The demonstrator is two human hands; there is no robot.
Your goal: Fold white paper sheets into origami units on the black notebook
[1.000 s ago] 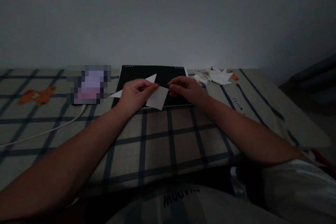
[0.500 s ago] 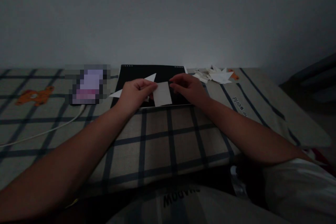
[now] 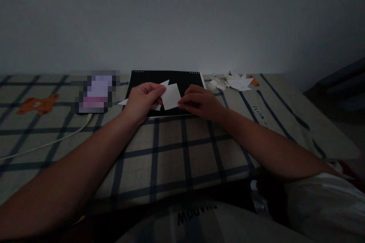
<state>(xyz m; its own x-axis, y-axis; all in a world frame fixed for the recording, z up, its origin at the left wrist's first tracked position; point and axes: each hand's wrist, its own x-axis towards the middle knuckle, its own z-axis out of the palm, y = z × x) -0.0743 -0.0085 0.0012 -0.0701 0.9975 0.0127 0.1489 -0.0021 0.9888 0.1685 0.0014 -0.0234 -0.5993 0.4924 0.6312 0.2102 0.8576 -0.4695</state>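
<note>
A small white square of paper point(image 3: 172, 96) is held above a black sheet with a white border point(image 3: 159, 76). My left hand point(image 3: 144, 98) pinches its upper left part between thumb and fingers. At the lower right corner, the fingertips of my right hand point(image 3: 202, 102) close on the paper. White pointed paper pieces point(image 3: 165, 82) lie on the black sheet, partly hidden behind my left hand; one point sticks out to its left.
A phone with a blurred screen point(image 3: 97, 93) lies at the left, a white cable point(image 3: 65, 138) running from it. Right of the black sheet is a pile of folded white paper pieces point(image 3: 239, 82). A checked cloth point(image 3: 171, 155) covers the table, against a grey wall point(image 3: 182, 19).
The paper square has turned and moved slightly left and up. My right hand has moved down from beside its upper edge and taken hold of its lower right corner.
</note>
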